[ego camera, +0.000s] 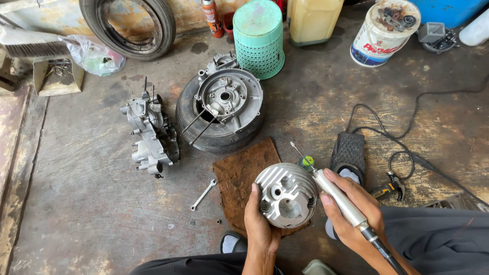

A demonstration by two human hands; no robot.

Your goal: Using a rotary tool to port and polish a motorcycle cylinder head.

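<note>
- The left hand grips a round finned cylinder head from below, thumb up its left edge, holding it tilted with its ported face toward the camera, above a brown mat on the floor.
- The right hand is closed around a slim silver grinder handpiece (pen-style grip), whose front end touches the head's right rim; a dark flexible shaft runs from its rear toward the bottom edge.
- A thin bit shows just above the head, by something small and green; whether it belongs to the handpiece I cannot tell.
- A small wrench lies left of the mat.
- Beyond the mat, an engine case rests on a small tyre; another casing lies well to its left.
- A black foot pedal with cable and pliers lie to the right.
- A green basket, a white bucket and a large tyre stand farther off.
</note>
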